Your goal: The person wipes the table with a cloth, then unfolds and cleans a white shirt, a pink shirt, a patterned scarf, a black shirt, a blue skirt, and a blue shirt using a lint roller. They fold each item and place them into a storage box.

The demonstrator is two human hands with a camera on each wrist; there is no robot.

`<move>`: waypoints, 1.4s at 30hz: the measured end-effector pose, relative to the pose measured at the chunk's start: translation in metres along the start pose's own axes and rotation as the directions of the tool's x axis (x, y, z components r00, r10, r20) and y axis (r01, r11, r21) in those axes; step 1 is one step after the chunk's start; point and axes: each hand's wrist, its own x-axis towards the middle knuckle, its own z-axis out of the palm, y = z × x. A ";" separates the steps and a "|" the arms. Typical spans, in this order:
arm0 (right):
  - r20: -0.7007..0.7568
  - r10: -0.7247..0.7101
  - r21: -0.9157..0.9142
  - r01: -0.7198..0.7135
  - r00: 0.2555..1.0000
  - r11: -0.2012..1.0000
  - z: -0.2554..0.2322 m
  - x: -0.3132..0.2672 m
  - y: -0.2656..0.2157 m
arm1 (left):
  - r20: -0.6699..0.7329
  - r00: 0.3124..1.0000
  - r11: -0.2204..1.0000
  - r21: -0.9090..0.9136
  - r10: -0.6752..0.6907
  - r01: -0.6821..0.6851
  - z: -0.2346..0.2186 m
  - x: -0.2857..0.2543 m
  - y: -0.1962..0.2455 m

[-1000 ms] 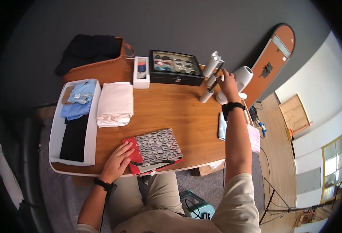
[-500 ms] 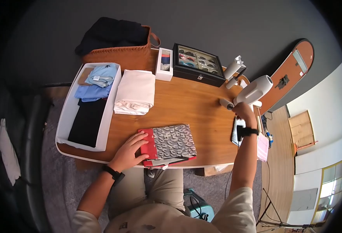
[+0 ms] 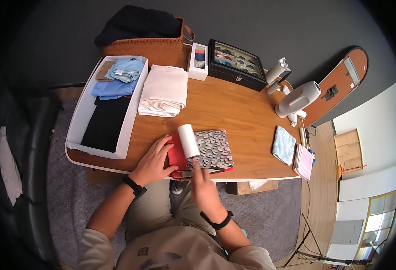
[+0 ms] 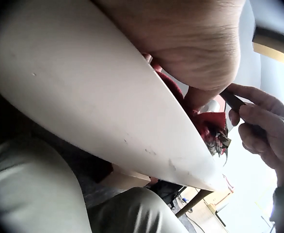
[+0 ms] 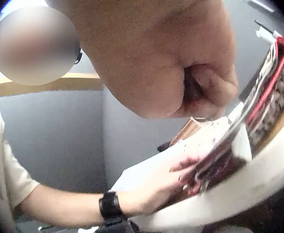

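The folded patterned cloth (image 3: 216, 149), red at one side and grey with a leopard-like print at the other, lies flat on the wooden table (image 3: 236, 112), close to the edge where the person sits. I judge that this place is chosen so both hands can reach it easily.

The left hand (image 3: 153, 161) is open, with the fingers spread and resting on the red side. Probably this is for the cloth not to slide or lose its fold. The right hand (image 3: 206, 193) has a closed grip: its fingers curl round the dark handle (image 4: 233, 101) of a white roller (image 3: 188, 140). The roller is above the border between red and print, and its far end passes the far edge of the cloth; whether it touches the fabric, I cannot tell. The hand holds it from the near side, which seems to leave the cylinder free to turn.

Farther out, the pale folded fabric (image 3: 163, 90) lies beside the long white box (image 3: 134, 112), whose walls seem useful to hold its folded clothes together. Toward the person's right, a light blue cloth (image 3: 283, 145) and a pink cloth (image 3: 303, 162) lie near the table edge, apart from the patterned one.
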 end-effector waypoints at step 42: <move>0.008 0.128 -0.088 -0.127 0.992 0.988 0.028 -0.041 0.014 | -0.018 0.999 0.993 0.112 0.047 -0.045 0.004 -0.001 -0.004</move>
